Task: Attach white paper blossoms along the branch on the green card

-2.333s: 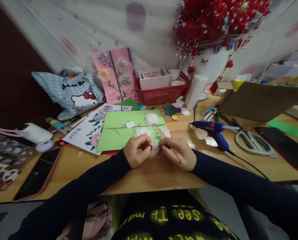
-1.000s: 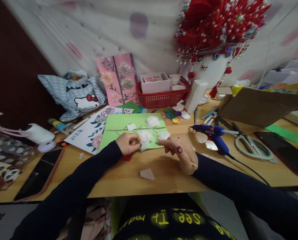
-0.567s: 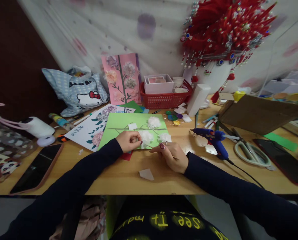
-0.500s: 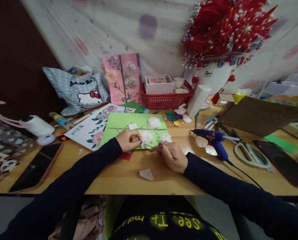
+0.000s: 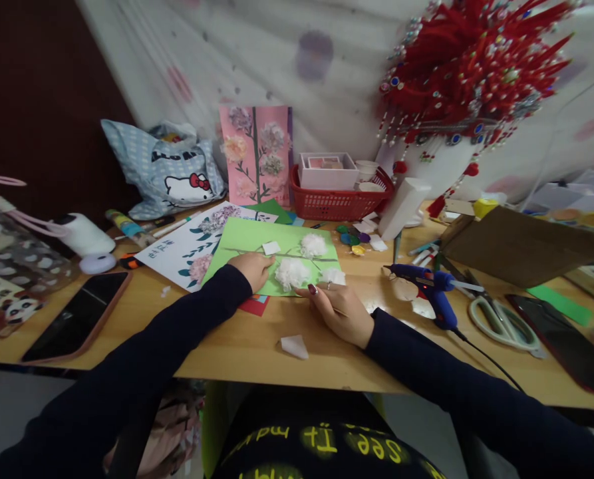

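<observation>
A light green card (image 5: 244,233) lies before me, with a painted dark branch and several fluffy white paper flowers (image 5: 291,273) on it. My left hand (image 5: 253,271) rests on the card left of the middle flower, fingers stretched forward and partly hidden. Just beyond its fingertips is a small white paper piece (image 5: 271,247). At the card's near edge, my right hand (image 5: 341,311) is closed around a thin wooden stick (image 5: 340,311), its fingertips beside the flowers. Nearer me lies a loose white paper scrap (image 5: 295,346).
A blue glue gun (image 5: 429,286) with its cord, scissors (image 5: 501,319) and a phone (image 5: 559,339) lie to the right. Another phone (image 5: 77,316) is at left. Behind stand a red basket (image 5: 341,201) and a pink flower picture (image 5: 257,156). Small paint pots (image 5: 354,237) sit beyond the card.
My left hand has moved away from the middle flower, leftward and farther onto the card, and its pinch has loosened. My right hand stays nearly in place. The view has shifted slightly.
</observation>
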The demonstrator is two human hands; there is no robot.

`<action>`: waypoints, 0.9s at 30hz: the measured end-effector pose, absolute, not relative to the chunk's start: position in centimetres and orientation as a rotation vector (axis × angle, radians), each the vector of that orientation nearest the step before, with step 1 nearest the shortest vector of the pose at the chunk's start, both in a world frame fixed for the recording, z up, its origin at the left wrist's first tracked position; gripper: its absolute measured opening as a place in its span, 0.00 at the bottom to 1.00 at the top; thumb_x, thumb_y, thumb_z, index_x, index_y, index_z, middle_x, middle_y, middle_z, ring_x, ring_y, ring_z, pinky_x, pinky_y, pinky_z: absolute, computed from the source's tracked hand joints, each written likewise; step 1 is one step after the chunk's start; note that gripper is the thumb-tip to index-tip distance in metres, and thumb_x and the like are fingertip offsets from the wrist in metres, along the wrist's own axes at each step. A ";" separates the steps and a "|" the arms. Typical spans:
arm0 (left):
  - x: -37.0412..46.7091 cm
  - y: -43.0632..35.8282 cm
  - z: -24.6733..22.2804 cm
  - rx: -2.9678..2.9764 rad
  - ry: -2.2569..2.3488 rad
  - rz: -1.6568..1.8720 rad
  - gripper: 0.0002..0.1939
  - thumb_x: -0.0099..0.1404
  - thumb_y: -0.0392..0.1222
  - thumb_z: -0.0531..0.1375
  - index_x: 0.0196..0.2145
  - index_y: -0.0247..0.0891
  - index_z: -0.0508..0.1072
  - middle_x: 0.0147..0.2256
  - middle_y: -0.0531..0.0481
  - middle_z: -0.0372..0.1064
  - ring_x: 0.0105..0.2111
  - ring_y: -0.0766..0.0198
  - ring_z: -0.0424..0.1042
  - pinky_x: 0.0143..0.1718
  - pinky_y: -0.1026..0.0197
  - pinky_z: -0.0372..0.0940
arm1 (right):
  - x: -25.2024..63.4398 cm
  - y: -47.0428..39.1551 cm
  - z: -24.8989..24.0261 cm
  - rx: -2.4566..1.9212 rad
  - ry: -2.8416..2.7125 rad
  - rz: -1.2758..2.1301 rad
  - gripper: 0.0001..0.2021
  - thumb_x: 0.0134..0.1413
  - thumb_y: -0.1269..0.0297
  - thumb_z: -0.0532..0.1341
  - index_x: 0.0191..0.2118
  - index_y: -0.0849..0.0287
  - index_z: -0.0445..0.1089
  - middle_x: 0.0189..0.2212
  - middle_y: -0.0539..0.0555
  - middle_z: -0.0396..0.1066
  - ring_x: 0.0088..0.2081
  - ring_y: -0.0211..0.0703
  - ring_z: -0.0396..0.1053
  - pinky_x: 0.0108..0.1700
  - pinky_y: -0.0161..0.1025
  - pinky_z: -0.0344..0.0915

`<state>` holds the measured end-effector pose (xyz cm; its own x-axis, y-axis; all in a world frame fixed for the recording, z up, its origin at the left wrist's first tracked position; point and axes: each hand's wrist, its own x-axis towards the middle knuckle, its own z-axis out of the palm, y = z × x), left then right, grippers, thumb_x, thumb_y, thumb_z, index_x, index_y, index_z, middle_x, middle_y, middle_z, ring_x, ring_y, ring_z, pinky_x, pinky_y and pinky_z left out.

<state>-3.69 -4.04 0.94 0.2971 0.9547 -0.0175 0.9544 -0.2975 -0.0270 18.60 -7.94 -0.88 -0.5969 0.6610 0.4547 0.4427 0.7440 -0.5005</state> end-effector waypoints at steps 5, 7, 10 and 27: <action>-3.7 -4.1 0.8 -2.505 -1.842 0.058 0.22 0.63 0.36 0.49 0.53 0.40 0.70 0.44 0.43 0.74 0.43 0.55 0.73 0.41 0.58 0.65 | 18.1 -7.8 -0.7 -0.783 -2.388 0.417 0.27 0.68 0.59 0.41 0.32 0.63 0.74 0.23 0.55 0.65 0.26 0.37 0.63 0.32 0.34 0.60; -3.7 -4.0 0.8 -2.501 -1.834 0.063 0.23 0.62 0.36 0.50 0.54 0.40 0.69 0.45 0.43 0.74 0.43 0.55 0.72 0.41 0.59 0.65 | 17.8 -7.7 -0.6 -0.769 -2.416 0.418 0.28 0.68 0.59 0.40 0.26 0.63 0.71 0.22 0.54 0.63 0.25 0.37 0.61 0.31 0.34 0.59; -3.7 -4.0 0.8 -2.504 -1.821 0.086 0.23 0.62 0.36 0.50 0.54 0.40 0.69 0.44 0.43 0.74 0.43 0.55 0.72 0.40 0.59 0.65 | 17.4 -7.6 -0.3 -0.789 -2.423 0.410 0.29 0.68 0.58 0.40 0.21 0.61 0.66 0.19 0.52 0.59 0.22 0.35 0.57 0.29 0.34 0.56; -3.2 -4.6 1.0 -2.444 -1.877 0.131 0.23 0.64 0.37 0.48 0.55 0.41 0.67 0.42 0.43 0.74 0.41 0.56 0.73 0.35 0.60 0.64 | 18.1 -6.9 -0.8 -0.990 -1.945 0.808 0.33 0.64 0.47 0.42 0.31 0.63 0.79 0.13 0.50 0.65 0.17 0.33 0.62 0.26 0.32 0.61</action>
<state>-3.18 -4.63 1.05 0.2560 0.9661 -0.0322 0.9613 -0.2580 -0.0968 18.08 -6.91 -0.79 -0.3809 0.8522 0.3587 0.3469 0.4913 -0.7989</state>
